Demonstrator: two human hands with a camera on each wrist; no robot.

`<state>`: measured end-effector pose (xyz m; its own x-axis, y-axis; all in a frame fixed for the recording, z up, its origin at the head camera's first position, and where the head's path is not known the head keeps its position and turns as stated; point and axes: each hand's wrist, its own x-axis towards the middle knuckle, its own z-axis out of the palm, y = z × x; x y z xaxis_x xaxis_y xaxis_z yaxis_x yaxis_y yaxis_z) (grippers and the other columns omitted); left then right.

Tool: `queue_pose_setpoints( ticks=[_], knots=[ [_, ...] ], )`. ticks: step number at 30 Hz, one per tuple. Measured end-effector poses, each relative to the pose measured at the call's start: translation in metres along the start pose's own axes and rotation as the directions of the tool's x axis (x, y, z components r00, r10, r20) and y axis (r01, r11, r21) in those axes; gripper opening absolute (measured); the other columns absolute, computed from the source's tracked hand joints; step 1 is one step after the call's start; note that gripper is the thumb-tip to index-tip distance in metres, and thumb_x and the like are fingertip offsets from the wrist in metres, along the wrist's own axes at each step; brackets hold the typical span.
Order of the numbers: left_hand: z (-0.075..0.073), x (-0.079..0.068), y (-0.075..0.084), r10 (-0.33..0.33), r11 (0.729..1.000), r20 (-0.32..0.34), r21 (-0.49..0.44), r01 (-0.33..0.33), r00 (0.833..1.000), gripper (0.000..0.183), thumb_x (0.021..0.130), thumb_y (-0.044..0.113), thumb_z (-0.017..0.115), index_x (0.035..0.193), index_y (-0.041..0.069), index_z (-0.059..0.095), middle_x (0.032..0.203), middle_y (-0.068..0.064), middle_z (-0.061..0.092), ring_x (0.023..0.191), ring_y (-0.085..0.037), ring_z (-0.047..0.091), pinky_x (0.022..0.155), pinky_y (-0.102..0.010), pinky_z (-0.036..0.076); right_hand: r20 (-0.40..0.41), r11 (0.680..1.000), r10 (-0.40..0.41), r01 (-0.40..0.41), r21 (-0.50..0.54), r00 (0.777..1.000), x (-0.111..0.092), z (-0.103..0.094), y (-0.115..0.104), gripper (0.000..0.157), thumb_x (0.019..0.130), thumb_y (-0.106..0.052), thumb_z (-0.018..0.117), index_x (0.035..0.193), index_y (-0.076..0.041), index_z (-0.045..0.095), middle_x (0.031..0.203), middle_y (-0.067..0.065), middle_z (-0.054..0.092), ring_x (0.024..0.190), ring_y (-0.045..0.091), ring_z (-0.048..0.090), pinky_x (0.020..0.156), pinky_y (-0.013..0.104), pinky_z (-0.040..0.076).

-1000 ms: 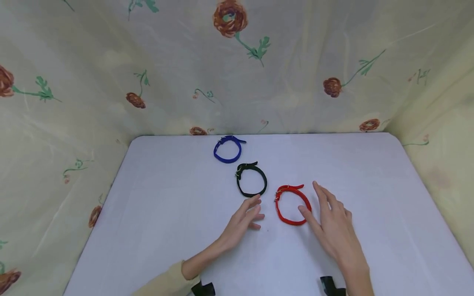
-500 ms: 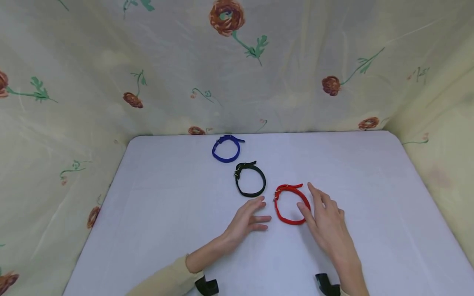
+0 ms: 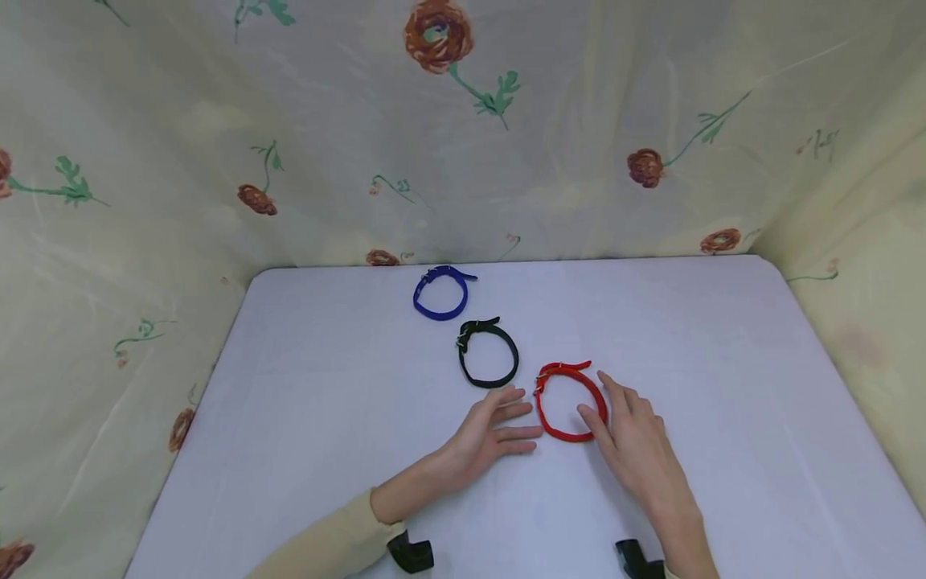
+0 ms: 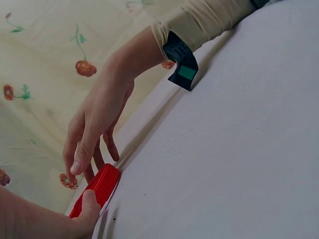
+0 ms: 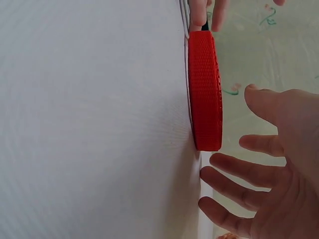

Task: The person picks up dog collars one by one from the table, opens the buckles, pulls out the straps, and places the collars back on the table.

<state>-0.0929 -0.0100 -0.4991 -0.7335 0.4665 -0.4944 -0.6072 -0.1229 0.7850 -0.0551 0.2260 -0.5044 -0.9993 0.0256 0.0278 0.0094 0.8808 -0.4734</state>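
Observation:
A red buckled collar (image 3: 571,437) lies in a ring on the white table between both hands. My left hand (image 3: 473,446) is at its left, fingers spread and extended, with fingertips right at the band. To the right, my right hand (image 3: 644,454) hovers with loosely bent fingers; its thumb overlaps the ring in the head view. In the right wrist view the red collar (image 5: 205,94) stands on its edge, and a gap shows between it and the right hand (image 5: 271,174). Beyond the left fingers lies a black buckled collar (image 3: 470,328), and farther back a blue one (image 3: 440,315).
The white table (image 3: 325,386) ends at a flowered curtain (image 3: 325,161) at the back and sides. The three collars form a diagonal line from back left to front right. A black device (image 3: 411,553) sits at the left wrist, another (image 3: 640,559) at the right.
My left hand has moved right toward the red collar and its fingers have spread. My right hand has shifted slightly left. The collars stay in place on the table.

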Motion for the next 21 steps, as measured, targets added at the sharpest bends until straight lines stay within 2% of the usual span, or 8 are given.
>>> queue_pose_setpoints(
  ticks=[11,16,21],
  knots=[
    [-0.002,0.006,-0.001,-0.001,1.000,0.047,-0.015,0.002,0.999,0.078,0.107,0.061,0.046,0.165,0.010,0.038,0.169,-0.019,0.045,0.144,-0.041,0.061,0.120,-0.050,0.051,0.012,1.000,0.008,-0.008,0.013,1.000,0.000,0.003,-0.001,0.074,0.104,-0.038,0.071,0.160,0.002,0.042,0.142,0.034,0.063,0.128,0.054,0.058,0.108,0.077,0.045],
    [-0.002,0.007,0.000,-0.008,0.998,0.054,-0.064,0.011,0.999,0.078,0.107,0.058,0.046,0.165,0.007,0.037,0.169,-0.021,0.045,0.145,-0.046,0.059,0.123,-0.053,0.047,-0.006,1.000,-0.016,0.016,-0.003,1.000,-0.002,0.002,-0.006,0.076,0.101,-0.035,0.075,0.160,0.001,0.042,0.143,0.035,0.061,0.126,0.054,0.060,0.106,0.075,0.047],
    [-0.002,0.005,0.000,-0.015,0.993,0.049,-0.116,0.021,0.999,0.075,0.106,0.053,0.047,0.164,0.006,0.038,0.166,-0.024,0.047,0.144,-0.049,0.059,0.123,-0.054,0.046,-0.020,0.999,-0.052,0.052,0.001,0.998,-0.005,-0.001,-0.010,0.073,0.100,-0.026,0.077,0.158,0.001,0.044,0.142,0.033,0.062,0.125,0.053,0.059,0.105,0.071,0.048]
  ],
)
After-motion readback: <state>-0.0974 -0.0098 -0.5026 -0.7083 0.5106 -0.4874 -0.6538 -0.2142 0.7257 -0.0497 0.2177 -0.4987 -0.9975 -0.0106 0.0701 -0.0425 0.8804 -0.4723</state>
